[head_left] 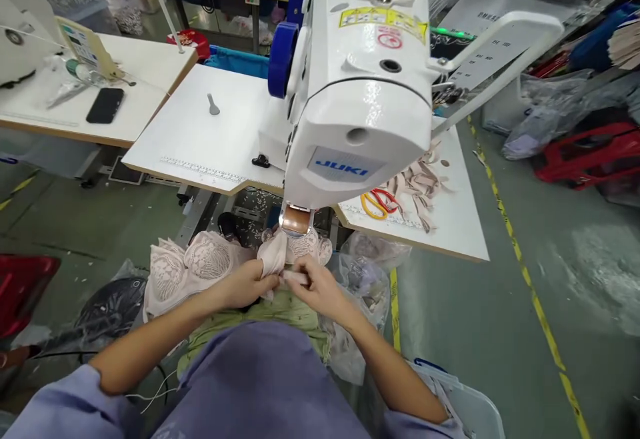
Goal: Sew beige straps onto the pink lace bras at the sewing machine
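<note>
Below the head of a white sewing machine (357, 139), a pale pink lace bra (273, 256) hangs toward my lap. My left hand (247, 284) grips its fabric from the left side. Close by on the right, my right hand (317, 287) pinches a narrow pale piece of the same cloth, with fingers curled; the exact edge between the fingertips is hard to make out. More lace bra cups (210, 256) lie to the left of my left hand. The machine's needle area is hidden behind its front guard (296, 220).
Yellow-and-red-handled scissors (379, 204) and fabric scraps (420, 182) lie on the right table wing. A small grey tool (213, 104) rests on the left table (200, 132). A phone (105, 105) is on the neighbouring table. A plastic bin (475, 399) stands at lower right.
</note>
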`<state>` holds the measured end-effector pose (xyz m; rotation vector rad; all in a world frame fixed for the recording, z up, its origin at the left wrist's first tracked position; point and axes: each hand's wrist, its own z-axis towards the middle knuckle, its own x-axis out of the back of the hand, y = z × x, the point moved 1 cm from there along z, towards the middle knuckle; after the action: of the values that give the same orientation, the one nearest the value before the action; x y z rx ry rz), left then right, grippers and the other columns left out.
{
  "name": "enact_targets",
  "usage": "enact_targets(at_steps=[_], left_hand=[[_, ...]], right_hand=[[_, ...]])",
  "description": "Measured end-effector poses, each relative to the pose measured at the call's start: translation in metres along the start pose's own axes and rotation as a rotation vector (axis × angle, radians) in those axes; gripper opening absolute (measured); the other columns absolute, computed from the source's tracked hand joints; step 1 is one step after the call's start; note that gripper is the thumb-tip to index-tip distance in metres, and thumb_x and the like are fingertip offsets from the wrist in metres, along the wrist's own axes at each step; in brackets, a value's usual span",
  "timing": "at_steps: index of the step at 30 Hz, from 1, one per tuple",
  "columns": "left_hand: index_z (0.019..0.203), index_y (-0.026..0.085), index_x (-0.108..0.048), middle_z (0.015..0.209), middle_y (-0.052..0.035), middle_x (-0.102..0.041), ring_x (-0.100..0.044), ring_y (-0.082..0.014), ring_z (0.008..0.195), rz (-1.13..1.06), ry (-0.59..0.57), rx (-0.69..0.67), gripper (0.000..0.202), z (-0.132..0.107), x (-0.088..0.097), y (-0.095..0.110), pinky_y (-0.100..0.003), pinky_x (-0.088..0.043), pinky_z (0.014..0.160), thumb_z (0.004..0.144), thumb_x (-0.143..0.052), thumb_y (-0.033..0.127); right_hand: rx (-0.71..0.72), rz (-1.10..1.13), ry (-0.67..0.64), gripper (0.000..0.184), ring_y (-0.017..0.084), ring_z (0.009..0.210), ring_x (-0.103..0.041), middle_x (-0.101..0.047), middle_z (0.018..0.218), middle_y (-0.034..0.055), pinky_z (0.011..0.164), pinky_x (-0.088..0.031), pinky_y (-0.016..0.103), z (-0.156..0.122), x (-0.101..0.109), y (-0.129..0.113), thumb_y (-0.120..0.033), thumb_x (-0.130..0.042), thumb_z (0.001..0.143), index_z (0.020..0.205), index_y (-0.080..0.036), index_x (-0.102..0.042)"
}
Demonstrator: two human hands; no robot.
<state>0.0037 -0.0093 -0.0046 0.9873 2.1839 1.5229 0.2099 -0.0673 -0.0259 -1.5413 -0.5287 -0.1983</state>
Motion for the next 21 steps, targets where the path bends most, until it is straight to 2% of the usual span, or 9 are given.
enact_targets(at_steps=[3, 5, 7, 10, 14, 17, 21], left_hand=[[0.096, 0.018, -0.074, 0.084, -0.0053, -0.074, -0.065, -0.0191, 0.073, -0.138, -0.026, 0.027, 0.03, 0.002, 0.006, -0.003, -0.027, -0.049, 0.067, 0.088, -0.063, 0.044], [0.105, 0.017, -0.073, 0.09, -0.0078, -0.076, -0.065, -0.0186, 0.071, -0.246, 0.028, 0.054, 0.037, 0.003, 0.007, -0.004, -0.027, -0.05, 0.063, 0.089, -0.064, 0.05], [0.099, 0.015, -0.075, 0.09, -0.0095, -0.076, -0.065, -0.0183, 0.069, -0.348, 0.071, 0.087, 0.041, 0.004, 0.004, -0.005, -0.027, -0.05, 0.061, 0.087, -0.066, 0.053], [0.087, 0.012, -0.076, 0.083, -0.0102, -0.075, -0.067, -0.0189, 0.074, -0.51, 0.117, 0.087, 0.041, 0.006, -0.006, -0.003, -0.028, -0.054, 0.069, 0.085, -0.071, 0.053], [0.094, 0.013, -0.073, 0.085, -0.0058, -0.075, -0.067, -0.0161, 0.077, -0.664, 0.255, 0.037, 0.035, 0.007, -0.02, 0.002, -0.027, -0.053, 0.077, 0.078, -0.082, 0.042], [0.102, 0.014, -0.072, 0.092, -0.0042, -0.075, -0.066, -0.017, 0.083, -0.65, 0.311, 0.013, 0.036, 0.005, -0.025, 0.004, -0.027, -0.052, 0.079, 0.078, -0.082, 0.039], [0.106, 0.015, -0.073, 0.101, -0.0059, -0.074, -0.066, -0.02, 0.094, -0.522, 0.332, 0.003, 0.035, 0.001, -0.028, 0.007, -0.03, -0.051, 0.087, 0.084, -0.075, 0.042]], right_hand=[[-0.093, 0.0, 0.369, 0.01, 0.013, 0.061, -0.051, -0.059, 0.075, -0.002, 0.057, -0.04, 0.025, -0.007, 0.002, 0.011, -0.031, -0.057, 0.091, 0.089, -0.021, -0.059], [-0.105, -0.035, 0.495, 0.013, 0.014, 0.065, -0.053, -0.063, 0.079, 0.0004, 0.062, -0.043, 0.027, -0.012, 0.003, 0.012, -0.032, -0.056, 0.094, 0.091, -0.021, -0.063], [-0.051, -0.073, 0.512, 0.014, 0.014, 0.066, -0.055, -0.065, 0.083, 0.0022, 0.063, -0.045, 0.028, -0.016, -0.001, 0.006, -0.031, -0.056, 0.096, 0.094, -0.022, -0.066], [0.082, -0.109, 0.492, 0.012, 0.015, 0.071, -0.061, -0.068, 0.089, 0.0039, 0.063, -0.048, 0.028, -0.018, -0.012, -0.011, -0.024, -0.057, 0.097, 0.098, -0.023, -0.068], [0.205, -0.144, 0.526, 0.012, 0.014, 0.078, -0.067, -0.071, 0.093, 0.0038, 0.066, -0.053, 0.026, -0.009, -0.026, -0.031, -0.018, -0.061, 0.094, 0.101, -0.023, -0.069], [0.204, -0.18, 0.563, 0.012, 0.015, 0.083, -0.069, -0.073, 0.093, 0.0042, 0.07, -0.056, 0.028, 0.0, -0.03, -0.036, -0.018, -0.061, 0.095, 0.1, -0.023, -0.07], [0.167, -0.169, 0.591, 0.011, 0.016, 0.087, -0.07, -0.074, 0.094, 0.0046, 0.074, -0.056, 0.028, 0.005, -0.031, -0.034, -0.021, -0.06, 0.096, 0.099, -0.022, -0.07]])
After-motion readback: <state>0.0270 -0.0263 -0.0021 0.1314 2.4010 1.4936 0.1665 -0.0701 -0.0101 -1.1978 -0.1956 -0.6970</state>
